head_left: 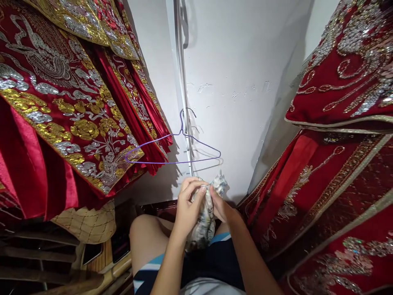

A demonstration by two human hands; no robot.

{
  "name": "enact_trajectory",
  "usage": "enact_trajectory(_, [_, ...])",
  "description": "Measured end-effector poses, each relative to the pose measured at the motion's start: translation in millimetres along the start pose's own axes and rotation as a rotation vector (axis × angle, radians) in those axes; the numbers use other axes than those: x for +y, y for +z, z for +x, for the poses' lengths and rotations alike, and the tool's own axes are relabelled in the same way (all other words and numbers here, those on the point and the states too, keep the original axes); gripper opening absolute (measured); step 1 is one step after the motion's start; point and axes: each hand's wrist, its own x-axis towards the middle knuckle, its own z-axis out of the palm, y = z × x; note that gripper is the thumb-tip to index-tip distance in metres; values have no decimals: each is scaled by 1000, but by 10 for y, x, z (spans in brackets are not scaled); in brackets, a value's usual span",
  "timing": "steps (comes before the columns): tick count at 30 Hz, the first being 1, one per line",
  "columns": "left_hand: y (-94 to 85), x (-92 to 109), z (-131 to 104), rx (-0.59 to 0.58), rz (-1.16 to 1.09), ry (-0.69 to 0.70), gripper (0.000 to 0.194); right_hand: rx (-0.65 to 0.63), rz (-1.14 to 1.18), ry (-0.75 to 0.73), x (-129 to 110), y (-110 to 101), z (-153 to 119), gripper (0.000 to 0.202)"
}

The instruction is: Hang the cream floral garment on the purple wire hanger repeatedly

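A crumpled pale cloth with a grey, bluish and yellowish pattern [201, 231] hangs between my hands, above my lap. My left hand [190, 200] pinches its upper edge between thumb and fingers. Close beside it, my right hand [218, 205] grips the same cloth with thumb and fingertips. A bunched end of the cloth sticks up past my right fingers. I cannot tell what kind of garment it is. Just beyond my hands a bare purple wire hanger [172, 163] hangs in front of the wall.
Red embroidered garments with gold and silver sequins [82, 127] hang on the left, and more beaded red garments [337, 172] on the right. A white wall [233, 49] stands ahead. At lower left are a wooden chair [107, 274], a phone-like dark slab [120, 246] and a quilted beige item [89, 223].
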Motion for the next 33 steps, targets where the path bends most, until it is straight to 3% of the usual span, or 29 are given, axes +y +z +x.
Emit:
enact_trajectory(2, [-80,-76,23,-42,-12,-41,36,-156,46,90,-141,-67,-9,43])
enact_trajectory(4, [-188,-194,-6,-241,-74,-143,47,-198,-5,111,-311,-168,25,37])
enact_trajectory(7, [-366,-366,-144,-615,-84,-251,40,-129,-126,-81,-557,-309,188,13])
enact_trajectory(9, [-523,-451,-231,-699,31,-266,36,-41,-204,-278,-667,-357,372,3])
enact_trajectory(11, [-745,-513,-252,-657,231,-282,37,110,-266,-443,-705,-362,604,14])
enact_trajectory(13, [-1027,-552,-188,-604,479,-316,39,193,-276,-503,-669,-335,862,25])
enact_trajectory(16, [-1448,-555,13,-560,795,-348,40,170,-288,-374,-525,-283,1209,24])
enact_trajectory(19, [-1692,-474,235,-405,961,-238,29,196,-354,-230,-385,-282,1379,20])
enact_trajectory(22, [-1715,-349,418,-222,954,-129,28,277,-383,-220,-340,-345,1338,20])
enact_trajectory(26, [-1583,-274,605,-75,873,-168,35,320,-432,-226,-406,-417,1155,18])
enact_trajectory(28, [-1527,-320,682,-89,878,-199,34,322,-462,-245,-450,-427,1091,21])
enact_trajectory(31, [-1506,-439,759,-225,881,-275,29,331,-498,-273,-488,-438,1049,24])
enact_trajectory(33, [-1511,-480,782,-258,855,-252,23,324,-509,-277,-485,-445,1040,24])
